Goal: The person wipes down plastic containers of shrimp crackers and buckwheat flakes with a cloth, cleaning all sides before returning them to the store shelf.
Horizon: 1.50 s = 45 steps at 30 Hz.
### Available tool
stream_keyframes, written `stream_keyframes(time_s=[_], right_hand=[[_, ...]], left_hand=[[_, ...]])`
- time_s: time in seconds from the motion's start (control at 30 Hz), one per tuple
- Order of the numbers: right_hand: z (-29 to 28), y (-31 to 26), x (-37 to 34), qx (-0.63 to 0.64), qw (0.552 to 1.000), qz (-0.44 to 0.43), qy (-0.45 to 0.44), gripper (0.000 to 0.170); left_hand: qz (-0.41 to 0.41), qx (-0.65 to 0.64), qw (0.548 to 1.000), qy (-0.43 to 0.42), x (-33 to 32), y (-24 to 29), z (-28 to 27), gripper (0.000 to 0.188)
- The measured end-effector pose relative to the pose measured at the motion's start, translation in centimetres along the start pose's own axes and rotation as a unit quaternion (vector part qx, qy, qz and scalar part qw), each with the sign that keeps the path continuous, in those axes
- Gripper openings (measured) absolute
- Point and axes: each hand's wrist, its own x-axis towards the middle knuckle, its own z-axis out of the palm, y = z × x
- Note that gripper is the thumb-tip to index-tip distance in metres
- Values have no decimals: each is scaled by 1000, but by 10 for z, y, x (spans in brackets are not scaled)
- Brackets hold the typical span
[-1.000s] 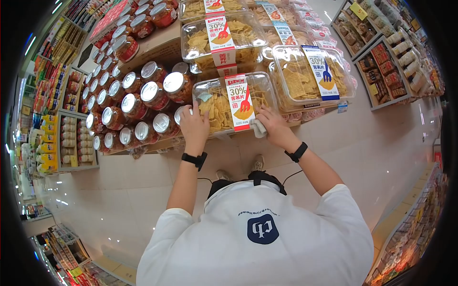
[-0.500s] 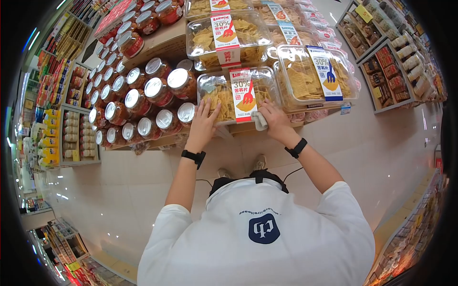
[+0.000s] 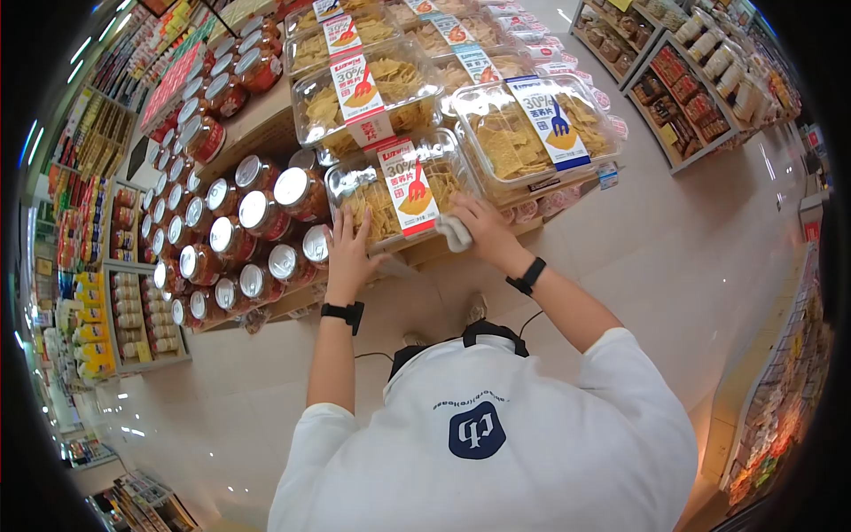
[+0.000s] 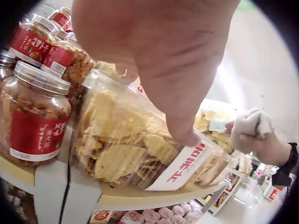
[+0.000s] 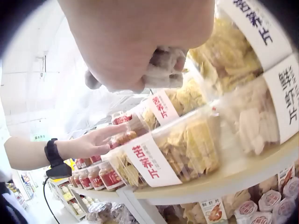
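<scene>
A clear plastic box of yellow chips [image 3: 441,175] with a red-and-white paper band sits at the front edge of the display. My left hand [image 3: 348,255] lies at its front left corner, fingers spread and fairly straight over the lid's edge. In the left wrist view the thumb reaches down beside the band on the box's front. At the front right corner, my right hand [image 3: 486,232] holds a crumpled greyish-white cloth [image 3: 454,233], bunched under curled fingers. The right wrist view shows this cloth [image 5: 164,70] too, partly hidden by the hand.
Jars with silver lids [image 3: 260,213] crowd the left side of the display. A blue-banded chip box [image 3: 510,133] stands stacked just right, and another red-banded box [image 3: 403,84] stands higher behind. Wrapped goods hang below the shelf edge [image 5: 224,179]. Shelving [image 3: 683,97] stands across the aisle.
The left hand has slid from the box's left edge over the lid to the front left corner. The right hand stays at the right corner with the cloth. The head view has turned slightly.
</scene>
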Motion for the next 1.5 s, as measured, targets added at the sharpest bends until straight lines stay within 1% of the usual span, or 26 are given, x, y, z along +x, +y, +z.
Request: stream_keyframes(time_s=[0.1, 0.17, 0.2, 0.23, 0.3, 0.37, 0.43, 0.47, 0.5, 0.53, 0.57, 0.6, 0.63, 0.67, 0.7, 0.8, 0.87, 0.9, 0.97, 1.03, 1.1, 1.13, 1.17, 1.23, 1.4, 1.5], right_hand=[[-48, -12, -18, 38, 998, -10, 46, 36], [-82, -9, -22, 43, 996, -28, 75, 39], [-99, -5, -22, 21, 993, -27, 115, 35], [-115, 1, -23, 0, 988, -26, 154, 31], [-151, 24, -17, -76, 974, -17, 212, 28], [-177, 52, -13, 78, 941, 123, 304, 26], [-218, 107, -12, -46, 915, 217, 336, 28], [-229, 122, -7, -45, 915, 217, 337, 28], [-238, 133, -3, -56, 907, 319, 269, 30], [-245, 145, 0, -66, 884, 418, 197, 33], [-248, 163, 0, -62, 883, 421, 197, 33], [-246, 184, -2, 123, 878, 435, 159, 37], [-242, 202, -5, 304, 840, 433, 118, 42], [-236, 217, -7, 338, 820, 445, 123, 54], [-237, 216, -9, 336, 819, 447, 126, 54], [-242, 174, 13, 109, 892, 430, 85, 64], [-243, 166, 22, 138, 892, 420, 93, 64], [-242, 161, 25, 164, 891, 409, 108, 65], [-247, 134, 40, 205, 895, 380, 112, 66], [-240, 112, 52, 247, 896, 349, 117, 67], [-231, 95, 65, 253, 907, 328, 74, 66], [-227, 73, 73, 203, 913, 348, 66, 62], [-217, 61, 78, 204, 914, 346, 63, 62], [-195, 46, 84, 325, 882, 342, 5, 54], [-108, 35, 74, 313, 904, 292, -4, 47], [-87, 21, 76, 262, 927, 266, -35, 44]], left_hand=[[27, -2, 999, 33, 6, 23, -16, 83], [31, -130, 986, 99, 13, 38, -12, 68], [-3, -200, 974, 107, 19, 54, -14, 53], [-1, -202, 973, 107, 28, 65, -16, 53], [-3, -334, 941, 54, 55, 85, -21, 49], [17, -382, 924, 31, 82, 109, -20, 50], [-85, -570, 816, -48, 119, 138, -4, 55], [-106, -597, 792, -70, 130, 146, 3, 67], [-106, -595, 794, -70, 141, 158, 4, 67], [-148, -610, 775, -72, 150, 171, 4, 67], [-189, -623, 755, -76, 156, 179, 3, 67], [-190, -620, 757, -81, 160, 183, 1, 67], [-176, -573, 795, -93, 164, 188, -3, 62], [-160, -526, 829, -104, 166, 194, -4, 56], [-158, -527, 829, -107, 167, 196, 1, 56], [-163, -484, 859, -40, 168, 186, 7, 43], [-161, -550, 820, -13, 159, 171, -7, 41], [-115, -535, 837, 12, 155, 157, -17, 39], [-123, -531, 837, 35, 144, 141, -54, 38], [-175, -553, 814, 43, 133, 122, -89, 41], [-157, -556, 813, 69, 121, 97, -111, 46], [-229, -568, 790, 44, 110, 96, -132, 49], [-231, -567, 789, 47, 102, 84, -133, 49], [-227, -581, 780, 45, 85, 48, -124, 50], [-235, -607, 757, 63, 46, -12, -85, 51], [-279, -565, 775, 46, 35, -39, -64, 48]])
